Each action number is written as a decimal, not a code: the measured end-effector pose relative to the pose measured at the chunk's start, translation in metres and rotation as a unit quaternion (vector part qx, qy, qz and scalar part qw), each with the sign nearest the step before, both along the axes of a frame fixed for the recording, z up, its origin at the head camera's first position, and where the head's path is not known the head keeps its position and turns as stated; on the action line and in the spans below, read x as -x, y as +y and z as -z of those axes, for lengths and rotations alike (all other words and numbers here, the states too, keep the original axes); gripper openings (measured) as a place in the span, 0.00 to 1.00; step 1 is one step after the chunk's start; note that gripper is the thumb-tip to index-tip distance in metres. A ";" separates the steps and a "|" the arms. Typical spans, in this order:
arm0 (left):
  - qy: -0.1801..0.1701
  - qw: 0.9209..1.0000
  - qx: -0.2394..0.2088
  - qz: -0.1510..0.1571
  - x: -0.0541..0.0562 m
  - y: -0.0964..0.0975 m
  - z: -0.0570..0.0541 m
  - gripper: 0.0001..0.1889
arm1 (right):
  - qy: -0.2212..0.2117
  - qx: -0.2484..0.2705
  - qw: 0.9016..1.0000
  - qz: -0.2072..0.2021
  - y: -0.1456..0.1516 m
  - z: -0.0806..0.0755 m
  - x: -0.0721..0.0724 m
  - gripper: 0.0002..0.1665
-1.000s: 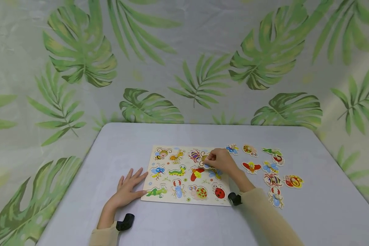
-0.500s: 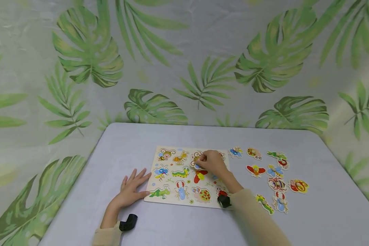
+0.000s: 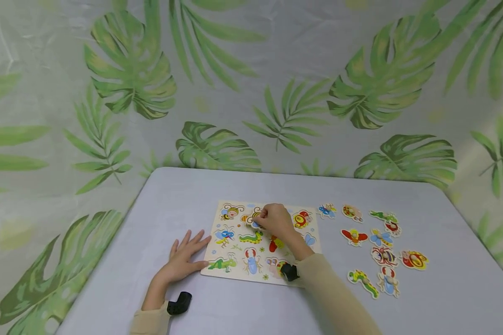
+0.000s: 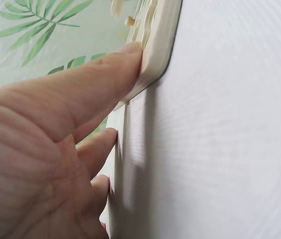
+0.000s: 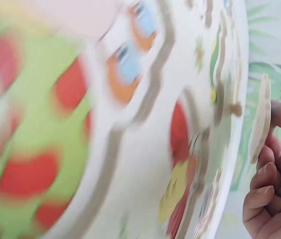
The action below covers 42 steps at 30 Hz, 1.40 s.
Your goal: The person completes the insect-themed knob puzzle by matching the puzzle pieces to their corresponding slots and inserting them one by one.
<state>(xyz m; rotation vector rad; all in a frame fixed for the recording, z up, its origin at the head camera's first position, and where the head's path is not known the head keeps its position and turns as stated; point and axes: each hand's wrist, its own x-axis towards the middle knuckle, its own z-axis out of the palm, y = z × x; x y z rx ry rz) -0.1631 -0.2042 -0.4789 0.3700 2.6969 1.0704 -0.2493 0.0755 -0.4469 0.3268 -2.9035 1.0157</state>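
Observation:
A wooden insect peg puzzle board point(image 3: 211, 253) lies flat on the table. My right hand point(image 3: 276, 222) pinches a bee-patterned puzzle piece point(image 3: 254, 223) over the board's upper middle. From the right wrist, that piece point(image 5: 261, 119) appears edge-on, held between thumb and fingers, apart from the board point(image 5: 130, 164). My left hand point(image 3: 182, 260) lies by the board's left edge with fingers spread. In the left wrist view, the thumb of my left hand point(image 4: 75, 94) touches the corner of the board point(image 4: 160, 50).
Several loose insect pieces lie right of the board, among them a caterpillar piece point(image 3: 363, 283), a beetle piece point(image 3: 388, 280), a spider piece point(image 3: 383, 256) and a red-winged piece point(image 3: 354, 237). Leaf-patterned cloth point(image 3: 297, 93) hangs behind the white table point(image 3: 184, 186).
My right hand has moved left across the board with the bee piece, uncovering the board's upper right. The caterpillar piece has come out from behind the sleeve. My left hand stays by the board.

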 end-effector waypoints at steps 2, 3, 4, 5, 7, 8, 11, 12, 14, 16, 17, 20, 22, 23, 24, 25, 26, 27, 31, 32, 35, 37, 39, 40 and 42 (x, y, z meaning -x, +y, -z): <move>-0.001 1.000 0.001 0.000 0.001 0.001 0.000 0.34 | -0.003 -0.005 1.000 0.004 -0.007 -0.001 0.001 0.18; 0.000 1.000 0.001 -0.001 0.001 0.001 0.001 0.34 | -0.005 -0.010 1.000 0.007 -0.010 -0.001 0.002 0.19; 0.001 1.000 0.001 -0.001 0.002 0.001 0.001 0.34 | -0.008 -0.014 1.000 0.010 -0.014 -0.001 0.003 0.19; 0.002 1.000 0.002 0.000 0.002 0.002 0.002 0.34 | -0.008 -0.020 1.000 0.011 -0.017 -0.001 0.004 0.19; 0.004 1.000 0.003 0.001 0.003 0.002 0.002 0.34 | -0.011 -0.028 0.999 0.011 -0.023 -0.001 0.006 0.20; 0.006 1.000 0.004 0.002 0.003 0.003 0.002 0.34 | -0.010 -0.033 0.999 0.011 -0.026 -0.001 0.007 0.21; 0.008 1.000 0.003 0.001 0.003 0.004 0.002 0.34 | -0.003 -0.041 0.999 0.008 -0.034 -0.001 0.009 0.22; 0.008 1.000 0.002 0.000 0.003 0.004 0.002 0.34 | -0.003 -0.044 0.999 0.008 -0.037 -0.001 0.010 0.23; 0.009 1.000 0.002 -0.002 0.004 0.004 0.002 0.34 | -0.004 -0.055 0.998 0.013 -0.042 -0.001 0.011 0.25; 0.009 1.000 0.002 -0.002 0.004 0.004 0.002 0.34 | -0.004 -0.069 0.997 0.018 -0.047 -0.002 0.012 0.26; 0.009 1.000 0.003 -0.003 0.005 0.004 0.002 0.34 | -0.004 -0.075 0.997 0.020 -0.049 -0.002 0.013 0.27; 0.008 1.000 0.001 -0.005 0.005 0.004 0.002 0.34 | -0.008 -0.084 0.996 0.025 -0.055 -0.002 0.015 0.27; 0.009 1.000 0.000 -0.007 0.005 0.004 0.002 0.33 | -0.007 -0.087 0.996 0.026 -0.058 -0.001 0.016 0.27; 0.010 1.000 -0.001 -0.008 0.005 0.003 0.002 0.34 | -0.008 -0.085 0.996 0.025 -0.059 0.000 0.017 0.27; 0.011 1.000 -0.001 -0.009 0.005 0.003 0.002 0.34 | -0.009 -0.086 0.996 0.025 -0.060 0.001 0.017 0.27; 0.012 1.000 -0.003 -0.010 0.004 0.003 0.001 0.34 | -0.009 -0.086 0.996 0.024 -0.062 0.002 0.018 0.28; 0.012 1.000 -0.004 -0.010 0.004 0.003 0.001 0.34 | -0.008 -0.089 0.996 0.023 -0.063 0.004 0.018 0.28; 0.013 1.000 -0.005 -0.011 0.003 0.002 0.002 0.34 | -0.008 -0.092 0.995 0.022 -0.064 0.005 0.018 0.29; 0.011 1.000 -0.010 -0.014 0.001 0.002 0.003 0.34 | -0.009 -0.107 0.994 0.022 -0.069 0.011 0.019 0.29; 0.010 1.000 -0.010 -0.015 0.001 0.002 0.003 0.34 | -0.009 -0.112 0.993 0.023 -0.070 0.012 0.019 0.29; 0.010 1.000 -0.010 -0.016 0.001 0.002 0.005 0.33 | -0.011 -0.119 0.993 0.022 -0.071 0.014 0.019 0.26; 0.014 1.000 -0.008 -0.017 0.000 0.002 0.005 0.33 | -0.009 -0.116 0.993 0.014 -0.070 0.014 0.019 0.23; 0.017 1.000 -0.006 -0.017 0.000 0.002 0.005 0.33 | -0.007 -0.108 0.994 -0.002 -0.068 0.013 0.020 0.18; 0.019 1.000 -0.006 -0.017 0.001 0.002 0.005 0.33 | -0.008 -0.105 0.994 -0.013 -0.067 0.012 0.020 0.15; 0.022 1.000 -0.005 -0.016 0.000 0.002 0.004 0.33 | -0.012 -0.095 0.995 -0.041 -0.065 0.011 0.022 0.12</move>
